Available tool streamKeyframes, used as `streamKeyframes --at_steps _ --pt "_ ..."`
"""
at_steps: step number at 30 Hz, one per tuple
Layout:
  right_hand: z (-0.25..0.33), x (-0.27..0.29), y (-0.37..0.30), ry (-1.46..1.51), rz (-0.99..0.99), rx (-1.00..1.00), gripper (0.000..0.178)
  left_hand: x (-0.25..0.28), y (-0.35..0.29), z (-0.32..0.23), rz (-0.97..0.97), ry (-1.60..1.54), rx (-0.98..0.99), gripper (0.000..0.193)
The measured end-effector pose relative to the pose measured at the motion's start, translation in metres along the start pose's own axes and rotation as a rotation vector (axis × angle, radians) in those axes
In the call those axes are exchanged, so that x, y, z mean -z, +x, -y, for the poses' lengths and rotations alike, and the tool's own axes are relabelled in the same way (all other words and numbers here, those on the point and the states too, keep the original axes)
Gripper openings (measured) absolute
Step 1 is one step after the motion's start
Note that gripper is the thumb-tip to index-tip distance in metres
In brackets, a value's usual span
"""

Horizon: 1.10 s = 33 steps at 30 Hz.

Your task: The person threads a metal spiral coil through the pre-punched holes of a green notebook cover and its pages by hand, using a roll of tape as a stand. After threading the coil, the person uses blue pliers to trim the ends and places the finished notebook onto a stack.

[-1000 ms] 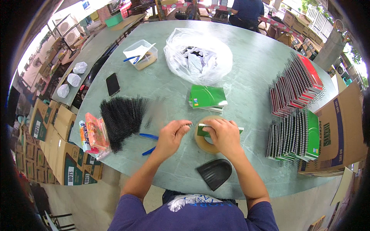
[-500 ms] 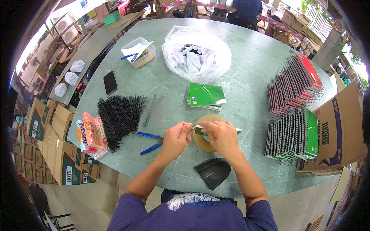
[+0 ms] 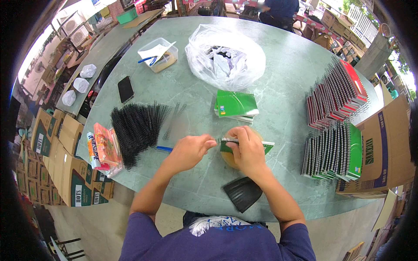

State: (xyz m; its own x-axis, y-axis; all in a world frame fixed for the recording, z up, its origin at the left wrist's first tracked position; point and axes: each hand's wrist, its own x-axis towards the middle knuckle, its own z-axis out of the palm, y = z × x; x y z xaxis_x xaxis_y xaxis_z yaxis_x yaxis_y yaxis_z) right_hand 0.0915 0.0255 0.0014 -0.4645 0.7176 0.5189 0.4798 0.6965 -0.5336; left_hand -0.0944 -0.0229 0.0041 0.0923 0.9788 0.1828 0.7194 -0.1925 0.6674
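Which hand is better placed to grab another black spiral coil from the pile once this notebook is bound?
Probably the left hand. The pile of black spiral coils lies on its side of the table, nearby, while the right hand grips the green notebook and would have to cross over.

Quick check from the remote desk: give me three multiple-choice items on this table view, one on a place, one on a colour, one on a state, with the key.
1. Where is the pile of black spiral coils?
A. left of the hands
B. inside the clear bag
C. on the cardboard box

2. What colour is the cover of the notebook held in the right hand?
A. red
B. green
C. yellow

3. How is the left hand?
A. flat on the table
B. pinching at the notebook's end
C. holding the phone

Key: 1 A, the coils lie left of both hands; 2 B, green cover shows past the fingers; 3 B, its fingertips meet at the notebook's edge.
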Motion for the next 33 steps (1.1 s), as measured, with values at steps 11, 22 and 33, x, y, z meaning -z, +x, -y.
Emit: streamKeyframes --at_steps 11,22,33 --pt "-0.019 0.044 -0.006 -0.032 0.138 -0.143 0.024 -0.115 -0.059 -0.039 0.103 0.183 -0.252 0.048" --pt "-0.061 0.031 -0.037 1.012 0.009 -0.560 0.023 -0.018 -0.015 -0.033 0.112 0.190 -0.032 0.024" --pt "-0.060 0.038 -0.056 0.879 0.055 -0.509 0.025 -0.005 0.011 -0.066 -0.363 0.023 -0.223 0.033"
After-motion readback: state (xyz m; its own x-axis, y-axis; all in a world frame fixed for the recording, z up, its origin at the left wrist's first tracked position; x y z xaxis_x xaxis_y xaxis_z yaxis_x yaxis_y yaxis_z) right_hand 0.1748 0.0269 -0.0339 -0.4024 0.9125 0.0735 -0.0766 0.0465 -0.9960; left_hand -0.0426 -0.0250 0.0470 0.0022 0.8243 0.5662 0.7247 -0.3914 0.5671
